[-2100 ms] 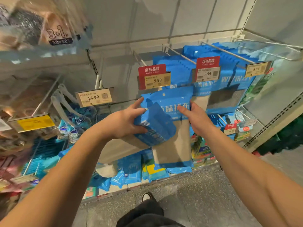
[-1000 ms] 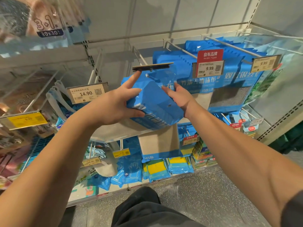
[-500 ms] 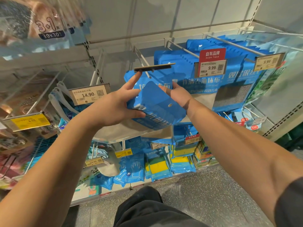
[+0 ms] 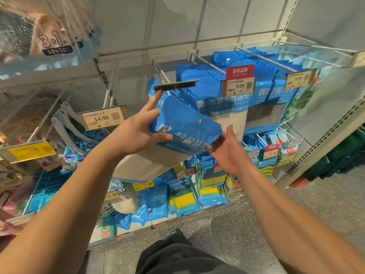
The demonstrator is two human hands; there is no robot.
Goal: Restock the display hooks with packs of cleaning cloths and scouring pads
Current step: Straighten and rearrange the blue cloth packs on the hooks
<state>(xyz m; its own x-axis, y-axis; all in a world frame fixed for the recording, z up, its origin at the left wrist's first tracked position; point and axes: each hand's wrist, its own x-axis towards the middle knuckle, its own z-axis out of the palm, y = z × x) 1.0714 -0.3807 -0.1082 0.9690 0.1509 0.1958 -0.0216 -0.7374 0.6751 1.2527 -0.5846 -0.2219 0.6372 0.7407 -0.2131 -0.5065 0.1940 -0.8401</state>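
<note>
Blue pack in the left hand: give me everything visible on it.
The blue pack is a glossy plastic pouch with white print, a small hang hole near its top edge and a pale cloth panel below. It lies tilted, below the flipped-up price tag holder. The left hand grips its left edge; the right hand touches its lower right corner.

The right hand (image 4: 227,153) comes off the top edge of the blue cloth pack (image 4: 185,125) and drops beneath its lower corner, palm up, fingers spread. The pack tips flatter, its hang hole now facing up. The left hand's (image 4: 136,133) forefinger rises and touches the flipped-up price tag holder (image 4: 175,85).
</note>
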